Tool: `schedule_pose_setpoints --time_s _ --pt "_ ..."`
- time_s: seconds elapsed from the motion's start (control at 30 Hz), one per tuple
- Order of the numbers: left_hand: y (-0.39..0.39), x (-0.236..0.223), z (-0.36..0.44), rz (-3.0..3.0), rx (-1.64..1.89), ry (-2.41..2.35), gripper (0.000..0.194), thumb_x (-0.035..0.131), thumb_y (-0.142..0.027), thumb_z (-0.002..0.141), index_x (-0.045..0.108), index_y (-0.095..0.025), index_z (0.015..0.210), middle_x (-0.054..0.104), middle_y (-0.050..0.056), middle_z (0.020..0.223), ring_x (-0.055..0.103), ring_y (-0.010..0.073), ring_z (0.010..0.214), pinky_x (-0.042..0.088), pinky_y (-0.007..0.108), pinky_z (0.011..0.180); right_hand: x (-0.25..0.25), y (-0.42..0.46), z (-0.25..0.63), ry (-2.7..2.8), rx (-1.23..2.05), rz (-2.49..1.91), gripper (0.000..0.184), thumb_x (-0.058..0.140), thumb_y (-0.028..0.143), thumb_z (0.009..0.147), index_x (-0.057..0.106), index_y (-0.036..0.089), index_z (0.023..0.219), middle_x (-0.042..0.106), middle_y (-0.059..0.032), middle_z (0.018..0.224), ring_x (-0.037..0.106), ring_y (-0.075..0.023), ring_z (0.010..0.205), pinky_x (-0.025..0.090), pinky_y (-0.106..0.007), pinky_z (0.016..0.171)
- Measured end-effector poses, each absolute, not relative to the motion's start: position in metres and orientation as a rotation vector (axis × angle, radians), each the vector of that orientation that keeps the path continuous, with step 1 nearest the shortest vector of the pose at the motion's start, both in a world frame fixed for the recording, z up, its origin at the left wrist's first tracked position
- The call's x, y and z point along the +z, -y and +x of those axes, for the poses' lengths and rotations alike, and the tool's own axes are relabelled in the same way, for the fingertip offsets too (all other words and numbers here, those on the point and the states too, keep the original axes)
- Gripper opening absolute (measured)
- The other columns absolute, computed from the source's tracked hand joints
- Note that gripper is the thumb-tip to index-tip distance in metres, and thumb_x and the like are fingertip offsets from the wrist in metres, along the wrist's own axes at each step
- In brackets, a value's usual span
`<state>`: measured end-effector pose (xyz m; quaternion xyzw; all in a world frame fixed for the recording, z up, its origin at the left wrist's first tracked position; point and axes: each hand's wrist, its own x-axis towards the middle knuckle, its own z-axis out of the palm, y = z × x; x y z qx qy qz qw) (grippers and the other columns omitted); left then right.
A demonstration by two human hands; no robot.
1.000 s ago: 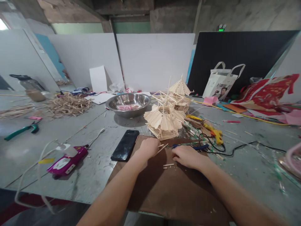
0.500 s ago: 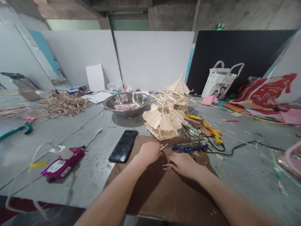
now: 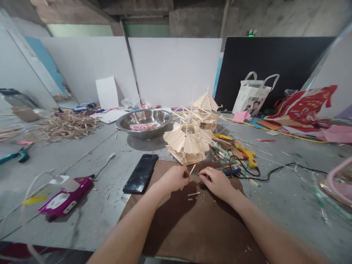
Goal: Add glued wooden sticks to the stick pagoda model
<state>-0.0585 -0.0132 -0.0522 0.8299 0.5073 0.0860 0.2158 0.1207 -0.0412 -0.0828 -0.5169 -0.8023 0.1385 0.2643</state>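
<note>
My left hand [image 3: 176,178] is closed in a pinch on a thin wooden stick [image 3: 193,169] that slants up to the right. A short gap away, my right hand [image 3: 217,182] has its fingertips pressed together; whatever they hold is too small to make out. Beneath and behind that hand lies a blue-handled tool [image 3: 233,172], partly hidden by it. Short stick pieces [image 3: 194,194] rest on the brown sheet [image 3: 192,231] between the hands. Just beyond stands a pagoda-like model [image 3: 188,145] built of thin sticks, with layered roofs.
Left of the sheet lies a black phone [image 3: 140,173], with a purple power strip [image 3: 67,196] farther left. A steel basin [image 3: 144,124] stands behind. A yellow glue gun [image 3: 249,156] with a black cord lies among scraps at right. Wooden sticks [image 3: 70,124] are heaped far left.
My right hand reached down to the stick pieces on the sheet, then came back up beside the blue-handled tool. My left hand keeps its pinch; the stick in it points up more steeply.
</note>
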Motion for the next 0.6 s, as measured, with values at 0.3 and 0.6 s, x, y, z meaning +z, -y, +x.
schedule_pose_setpoints --time_s 0.3,0.6 --pt "0.025 -0.045 -0.038 1.419 0.836 -0.962 0.006 0.047 -0.014 0.061 0.041 -0.015 0.062 0.045 -0.006 0.044 0.044 0.0057 0.039 0.037 0.018 0.043 -0.079 0.049 0.108 2.179 0.581 -1.249 0.025 0.04 0.034 0.079 0.06 0.019 0.076 0.061 -0.0019 0.07 0.052 -0.0119 0.065 0.034 -0.021 0.058" --pt "0.023 -0.064 -0.036 1.865 0.863 -1.078 0.013 0.044 -0.028 0.071 0.046 -0.016 0.068 0.046 -0.003 0.056 0.043 0.0073 0.051 0.034 0.019 0.049 -0.082 0.049 0.107 2.068 0.538 -1.3 0.016 0.043 0.024 0.075 0.056 0.018 0.067 0.058 0.0002 0.064 0.049 -0.0095 0.057 0.033 -0.019 0.054"
